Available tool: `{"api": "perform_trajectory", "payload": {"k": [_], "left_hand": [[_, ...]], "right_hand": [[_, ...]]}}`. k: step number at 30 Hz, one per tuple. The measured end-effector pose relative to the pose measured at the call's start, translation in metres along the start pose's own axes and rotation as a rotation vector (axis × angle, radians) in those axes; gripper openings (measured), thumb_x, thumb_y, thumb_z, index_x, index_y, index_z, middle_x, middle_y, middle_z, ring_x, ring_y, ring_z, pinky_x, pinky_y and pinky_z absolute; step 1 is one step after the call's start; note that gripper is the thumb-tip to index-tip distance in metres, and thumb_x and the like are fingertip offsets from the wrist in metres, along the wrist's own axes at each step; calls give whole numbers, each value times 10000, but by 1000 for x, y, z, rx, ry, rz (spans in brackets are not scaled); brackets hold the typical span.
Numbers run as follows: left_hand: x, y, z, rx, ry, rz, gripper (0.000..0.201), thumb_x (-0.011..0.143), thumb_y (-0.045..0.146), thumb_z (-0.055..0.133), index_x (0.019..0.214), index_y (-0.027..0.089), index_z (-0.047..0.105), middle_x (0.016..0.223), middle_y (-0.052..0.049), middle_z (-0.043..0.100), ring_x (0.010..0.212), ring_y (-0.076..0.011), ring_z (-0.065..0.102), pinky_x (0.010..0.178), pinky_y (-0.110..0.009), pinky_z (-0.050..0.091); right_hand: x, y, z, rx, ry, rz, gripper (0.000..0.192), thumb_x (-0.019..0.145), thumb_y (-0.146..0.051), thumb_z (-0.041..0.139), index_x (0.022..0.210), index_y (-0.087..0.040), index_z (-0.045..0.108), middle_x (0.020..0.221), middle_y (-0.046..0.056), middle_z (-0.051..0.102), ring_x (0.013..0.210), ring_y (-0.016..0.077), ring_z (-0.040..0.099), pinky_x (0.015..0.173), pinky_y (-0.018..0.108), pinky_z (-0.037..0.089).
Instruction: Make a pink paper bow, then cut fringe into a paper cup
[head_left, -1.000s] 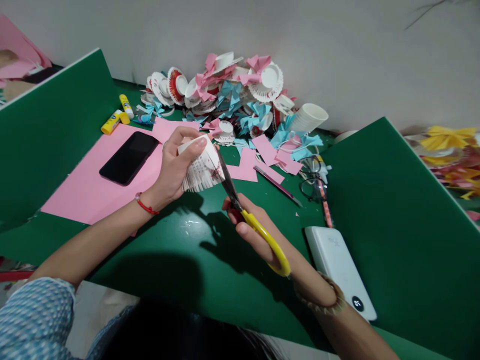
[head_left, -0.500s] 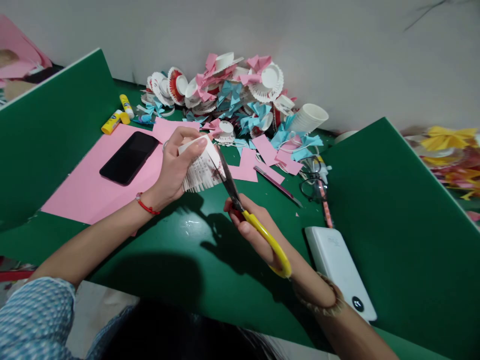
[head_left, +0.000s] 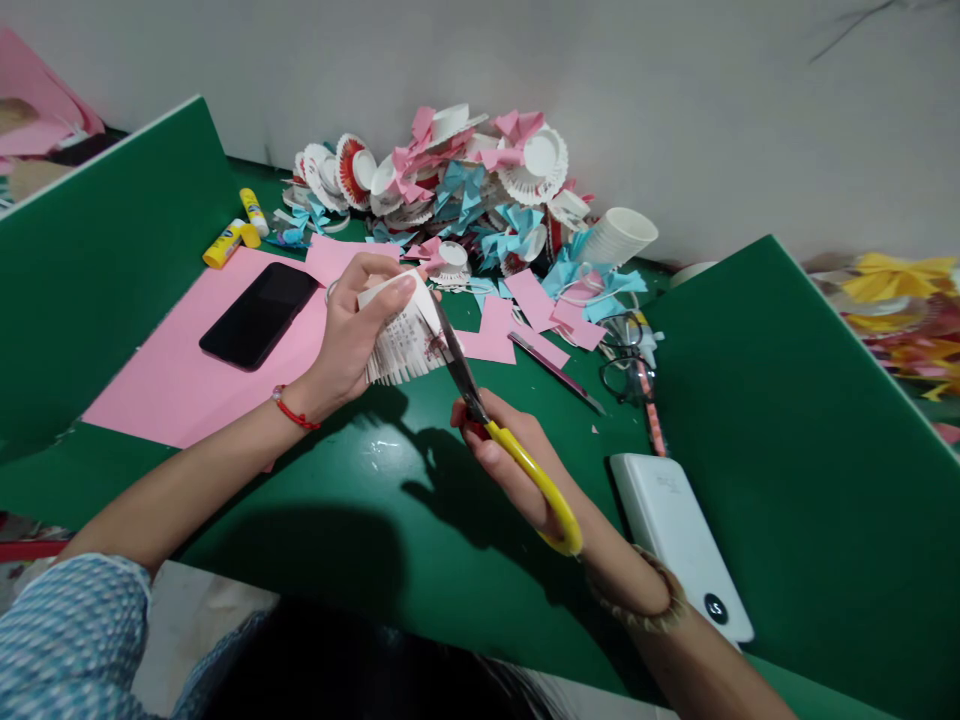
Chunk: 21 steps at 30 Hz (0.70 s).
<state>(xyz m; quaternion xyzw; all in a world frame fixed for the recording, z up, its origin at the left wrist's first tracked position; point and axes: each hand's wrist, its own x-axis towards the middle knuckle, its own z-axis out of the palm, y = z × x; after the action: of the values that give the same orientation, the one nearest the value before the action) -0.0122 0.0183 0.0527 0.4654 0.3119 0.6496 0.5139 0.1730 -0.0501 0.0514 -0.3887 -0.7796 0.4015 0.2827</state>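
**Blades at cup's right edge**

Green felt-covered desk (head_left: 390, 520), wall behind. Left hand (head_left: 352, 335) clasps white fringed paper cup (head_left: 401, 335), rim toward person. Right hand (head_left: 510, 465) grips yellow-handled scissors (head_left: 495, 430); blades angle up-left, meeting cup's right side.

A single head-worn camera looks forward and down, close over the green table (head_left: 390, 520), facing the wall (head_left: 675, 100).

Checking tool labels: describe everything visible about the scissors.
The scissors have dark metal blades and yellow plastic handles with a red patch near the pivot. The right hand grips the handles, one loop showing by the wrist. They are held above the green table, blades pointing away from the person, tips at the fringed edge of the white paper cup held by the left hand.
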Motion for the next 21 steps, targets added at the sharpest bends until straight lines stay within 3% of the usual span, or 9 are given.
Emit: {"api": "perform_trajectory", "payload": {"k": [21], "left_hand": [[0, -1, 1, 2, 2, -8, 379, 702, 489, 717, 828, 227, 475, 804, 1, 685, 888, -222, 716, 638, -283, 565]], "right_hand": [[0, -5, 0, -18, 25, 10, 541, 891, -701, 285, 753, -200, 439, 565, -43, 418, 489, 98, 342, 484, 243, 290]]}}
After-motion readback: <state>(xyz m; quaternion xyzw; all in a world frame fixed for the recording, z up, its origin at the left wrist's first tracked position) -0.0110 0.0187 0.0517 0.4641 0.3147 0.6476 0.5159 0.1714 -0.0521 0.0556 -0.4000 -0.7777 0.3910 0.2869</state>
